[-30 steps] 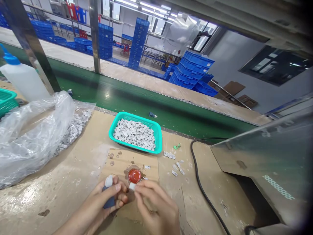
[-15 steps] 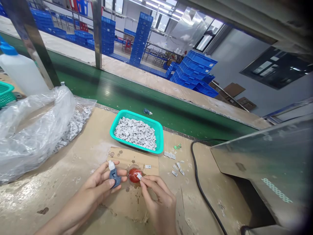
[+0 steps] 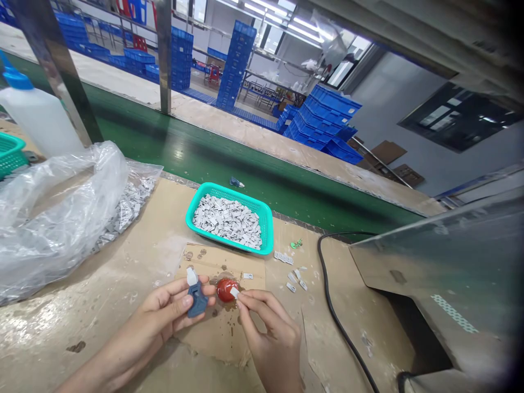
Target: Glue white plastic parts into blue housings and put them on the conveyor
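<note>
My left hand (image 3: pixel 164 308) grips a dark blue plastic part (image 3: pixel 197 300) between thumb and fingers, with a white piece (image 3: pixel 191 277) standing at its top end. My right hand (image 3: pixel 272 335) pinches a small white piece (image 3: pixel 234 293) between thumb and forefinger. That piece sits at the edge of a round red dab (image 3: pixel 227 290) in a glossy puddle on a cardboard sheet (image 3: pixel 216 338). Behind the hands, a teal plastic basket (image 3: pixel 266 224) holds a heap of small white parts (image 3: pixel 227 221).
A plastic bag of similar parts (image 3: pixel 53 218) lies to the left, below a white bottle with a blue cap (image 3: pixel 36 114). Loose white pieces (image 3: pixel 292 278) and a black cable (image 3: pixel 327 295) are on the right. A green conveyor belt (image 3: pixel 196 164) runs behind the bench.
The left hand has turned the blue part, now shown more fully, and the right hand's white piece has risen to the red dab. The view has shifted slightly.
</note>
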Tool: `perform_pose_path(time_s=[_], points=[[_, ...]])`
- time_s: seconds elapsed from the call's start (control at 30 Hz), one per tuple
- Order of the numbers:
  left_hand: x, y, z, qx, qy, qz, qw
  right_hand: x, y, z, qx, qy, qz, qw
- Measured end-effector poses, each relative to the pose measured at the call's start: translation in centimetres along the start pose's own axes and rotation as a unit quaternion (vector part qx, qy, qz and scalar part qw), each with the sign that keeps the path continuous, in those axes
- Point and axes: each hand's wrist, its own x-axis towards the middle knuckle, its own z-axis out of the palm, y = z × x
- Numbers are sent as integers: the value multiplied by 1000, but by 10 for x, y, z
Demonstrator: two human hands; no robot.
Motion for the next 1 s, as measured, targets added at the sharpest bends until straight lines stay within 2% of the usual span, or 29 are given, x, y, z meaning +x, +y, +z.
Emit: perform_pose_path(time_s=[0.1,0.17,0.27,0.37,0.47,0.6,0.77,1.0], points=[[-1,0,-2,6,24,10,1000,-3,4,2,29,-7,42,999],[-2,-1,-2,16,41,23,999,-4,7,3,81,-28,99,991],[-3,-2,0,35,53,31,998,-3,10,4,184,-46,204,960],[-3,-4,6,63,57,39,996,0,9,1,255,-24,255,933],[-4,-5,14,62,52,52,995,0,4,-2,271,-9,241,932],[-4,-5,21,42,40,24,998,-6,-8,-3,237,8,165,957],[-1,-5,18,94,-2,49,994,-10,-21,2,202,2,93,975],[0,-9,13,124,-18,68,990,-9,-23,6,181,-41,96,978]])
